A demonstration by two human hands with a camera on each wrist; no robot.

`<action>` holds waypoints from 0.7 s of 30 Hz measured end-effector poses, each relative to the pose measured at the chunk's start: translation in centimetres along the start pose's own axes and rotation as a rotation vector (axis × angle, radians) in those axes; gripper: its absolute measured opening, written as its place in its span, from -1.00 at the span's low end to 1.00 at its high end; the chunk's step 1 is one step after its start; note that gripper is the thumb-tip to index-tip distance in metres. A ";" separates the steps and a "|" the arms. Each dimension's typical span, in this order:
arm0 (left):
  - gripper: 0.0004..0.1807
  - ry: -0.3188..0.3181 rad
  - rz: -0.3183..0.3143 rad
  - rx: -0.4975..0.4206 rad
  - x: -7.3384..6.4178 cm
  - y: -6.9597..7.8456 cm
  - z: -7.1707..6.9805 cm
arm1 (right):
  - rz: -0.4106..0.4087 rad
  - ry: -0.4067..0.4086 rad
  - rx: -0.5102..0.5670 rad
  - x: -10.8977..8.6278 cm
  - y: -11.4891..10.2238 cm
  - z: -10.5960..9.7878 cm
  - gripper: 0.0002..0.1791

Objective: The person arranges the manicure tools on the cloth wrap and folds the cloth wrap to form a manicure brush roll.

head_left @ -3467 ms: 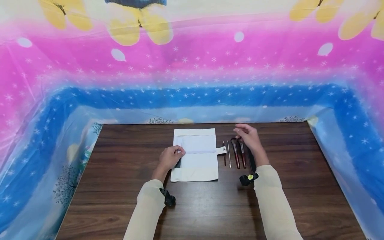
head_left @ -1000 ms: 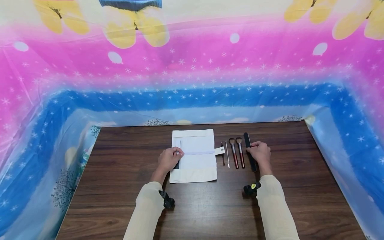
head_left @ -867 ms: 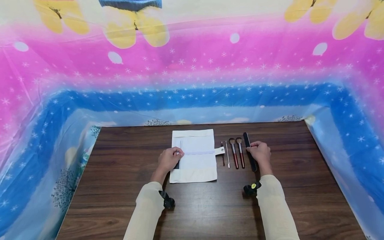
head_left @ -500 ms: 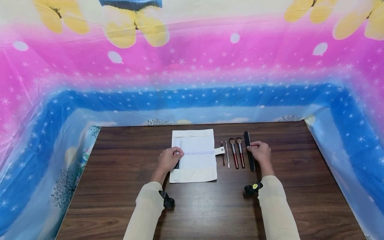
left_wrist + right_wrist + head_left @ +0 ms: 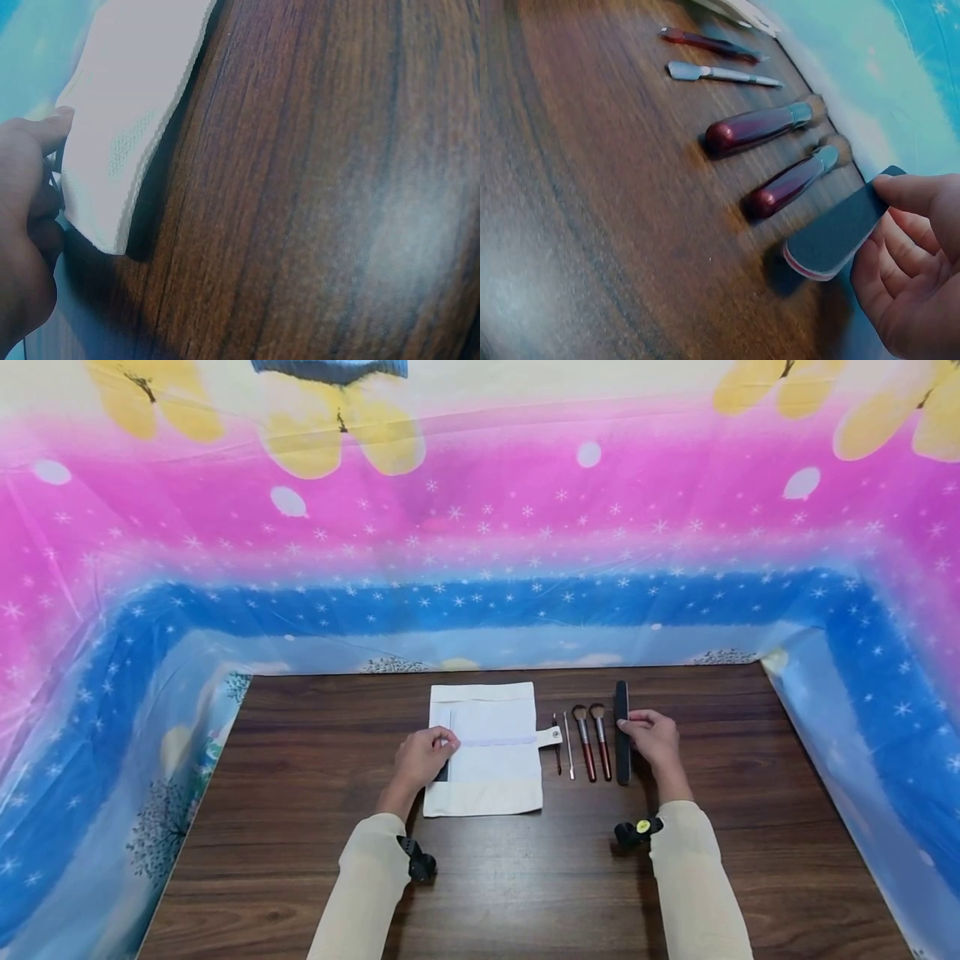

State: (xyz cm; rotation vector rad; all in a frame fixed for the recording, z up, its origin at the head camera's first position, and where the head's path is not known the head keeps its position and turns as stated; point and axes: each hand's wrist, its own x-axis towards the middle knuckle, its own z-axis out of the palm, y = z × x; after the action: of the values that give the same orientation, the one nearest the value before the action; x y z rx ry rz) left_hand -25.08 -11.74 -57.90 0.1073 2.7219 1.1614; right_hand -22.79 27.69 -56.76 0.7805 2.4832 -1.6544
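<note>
Nail file (image 5: 622, 756), slim and black, stands lengthwise right of centre in the head view, where the right hand (image 5: 656, 739) pinches it from its right side. Left of it, side by side, are two makeup brushes (image 5: 588, 762) with their heads toward the top of the frame, a thin silver tool (image 5: 569, 752) and a dark red tool (image 5: 558, 762). Near the middle a white cloth case (image 5: 495, 777) lies spread on the brown table (image 5: 495, 893), its snap tab (image 5: 551, 738) pointing right; the left hand (image 5: 422, 756) grips its left edge.

In the left wrist view, the left thumb and curled fingers hold the cloth at the left of the frame.

In the right wrist view, the file slants across the lower right, thumb on top, fingers curled below, a red layer showing at its near end; both brushes lie mid-frame.
</note>
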 end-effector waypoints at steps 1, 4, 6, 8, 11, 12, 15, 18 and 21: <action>-0.85 -0.001 0.002 0.000 0.0 0.0 0.0 | 0.004 -0.008 0.017 0.0 -0.1 0.0 -0.60; -0.85 0.000 0.005 0.001 0.0 -0.1 0.1 | 0.009 -0.024 0.061 -0.1 -0.4 0.0 -0.59; -0.85 0.002 0.002 0.000 0.0 -0.1 0.1 | 0.008 -0.030 0.080 -0.2 -0.7 -0.1 -0.59; -0.86 0.004 -0.002 0.000 0.0 0.0 0.1 | 0.007 -0.036 0.092 -0.3 -0.9 -0.1 -0.59; -0.86 0.006 -0.006 0.000 0.1 0.0 0.1 | 0.012 -0.049 0.106 -0.4 -1.3 -0.1 -0.58; -0.86 0.005 -0.008 0.001 0.0 0.0 0.1 | 0.010 -0.056 0.111 -0.4 -1.4 -0.1 -0.57; -0.86 0.005 -0.009 0.000 0.0 0.1 0.1 | 0.008 -0.076 0.122 -0.6 -1.8 -0.1 -0.54; -0.86 0.004 -0.012 0.000 -0.1 0.1 0.1 | -0.003 -0.089 0.135 -0.7 -2.3 0.0 -0.54; -0.86 0.003 -0.015 0.001 -0.1 0.0 0.0 | -0.014 -0.100 0.139 -0.8 -2.8 0.2 -0.54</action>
State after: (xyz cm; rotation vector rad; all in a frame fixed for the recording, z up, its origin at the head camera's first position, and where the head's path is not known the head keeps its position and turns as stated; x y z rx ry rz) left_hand -24.97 -11.71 -57.90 0.0854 2.7215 1.1569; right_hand -23.42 26.36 -54.21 0.6757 2.3329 -1.8390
